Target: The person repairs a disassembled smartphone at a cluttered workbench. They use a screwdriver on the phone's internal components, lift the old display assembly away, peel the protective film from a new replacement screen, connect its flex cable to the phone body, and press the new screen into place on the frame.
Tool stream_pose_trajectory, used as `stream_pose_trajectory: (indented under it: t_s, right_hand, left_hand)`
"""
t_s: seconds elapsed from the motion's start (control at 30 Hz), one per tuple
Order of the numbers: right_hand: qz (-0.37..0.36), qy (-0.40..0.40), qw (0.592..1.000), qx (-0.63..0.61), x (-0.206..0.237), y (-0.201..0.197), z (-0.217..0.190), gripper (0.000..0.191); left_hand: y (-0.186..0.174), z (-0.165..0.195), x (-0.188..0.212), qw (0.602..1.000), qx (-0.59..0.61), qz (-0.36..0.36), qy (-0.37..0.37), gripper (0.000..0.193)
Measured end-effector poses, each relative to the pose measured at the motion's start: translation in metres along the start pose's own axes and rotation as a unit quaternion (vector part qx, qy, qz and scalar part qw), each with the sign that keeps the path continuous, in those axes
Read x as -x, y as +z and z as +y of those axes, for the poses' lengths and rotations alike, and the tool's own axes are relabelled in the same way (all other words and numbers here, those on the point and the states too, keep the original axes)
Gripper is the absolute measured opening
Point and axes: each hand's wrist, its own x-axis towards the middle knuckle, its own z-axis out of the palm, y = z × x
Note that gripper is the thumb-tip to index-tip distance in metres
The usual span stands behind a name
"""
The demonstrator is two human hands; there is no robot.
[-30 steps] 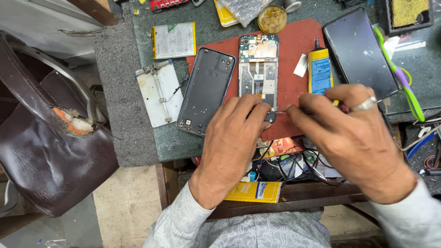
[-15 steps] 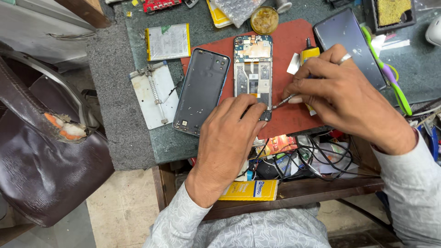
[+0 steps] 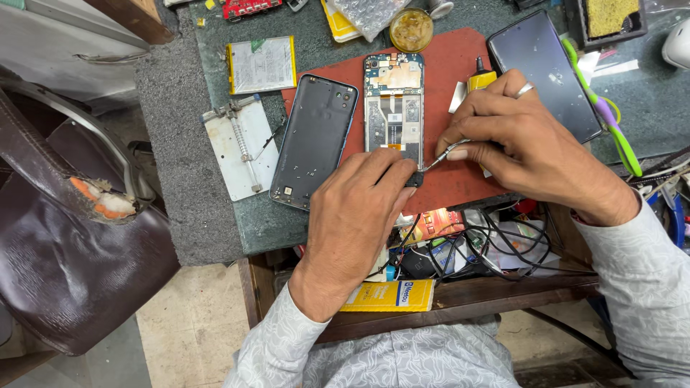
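Left hand [image 3: 359, 215] lies flat, fingers [image 3: 392, 169] loosely curled, their tips pressing down on the bottom end of the opened phone [image 3: 393, 108], gripping nothing. The phone lies face-down on the red mat [image 3: 445, 187], circuit boards bared, stretching away just beyond those fingertips. Right hand [image 3: 525, 147], a ring on one finger, has its fingers clenched around the tweezers [image 3: 438, 156]; the bent metal tip points left and meets the phone's lower right corner, right beside the left fingertips. Just left of the left fingers, the grey back cover [image 3: 313, 140] lies inside up, half on the mat, half on the table [image 3: 215, 215]. Farther left, a white clamp plate [image 3: 241, 147], and beyond it a battery [image 3: 261, 65]. Behind the right fingers a yellow glue bottle [image 3: 480, 77] pokes up, and a dark screen panel [image 3: 546, 72] lies just past the knuckles, with green plastic tweezers [image 3: 611, 122] alongside. A small round tin [image 3: 411, 29] sits at the mat's far edge. Below both wrists, tangled cables [image 3: 489, 244] fill a shelf.
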Motion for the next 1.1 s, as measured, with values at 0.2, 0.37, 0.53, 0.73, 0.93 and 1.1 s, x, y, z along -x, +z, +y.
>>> stream_pose_trajectory:
  t_s: [0.2,0.37,0.53,0.73,0.93,1.1]
  right_hand:
    - [0.026,0.001,0.999,0.03,-0.001,-0.009,-0.014,0.018]
    - [0.125,0.025,0.986,0.104,0.008,-0.011,-0.033,0.019]
    - [0.257,0.151,0.954,0.039,0.024,0.005,-0.059,0.018]
    - [0.291,0.191,0.928,0.137,0.023,0.036,-0.079,0.02]
    - [0.283,0.164,0.911,0.25,0.009,0.056,-0.067,0.018]
    - [0.261,0.174,0.915,0.254,0.009,0.064,-0.055,0.015]
  left_hand:
    - [-0.012,-0.007,-0.007,0.997,0.077,-0.022,-0.014,0.025]
    - [-0.02,-0.014,-0.009,0.973,0.184,-0.002,-0.139,0.026]
    - [-0.033,-0.032,0.0,0.982,0.044,0.123,-0.134,0.027]
    - [-0.031,-0.044,0.008,0.976,-0.132,0.116,-0.129,0.027]
    - [-0.029,-0.039,0.011,0.974,-0.145,0.132,-0.113,0.03]
    - [-0.025,-0.028,0.018,0.978,-0.111,0.146,-0.098,0.026]
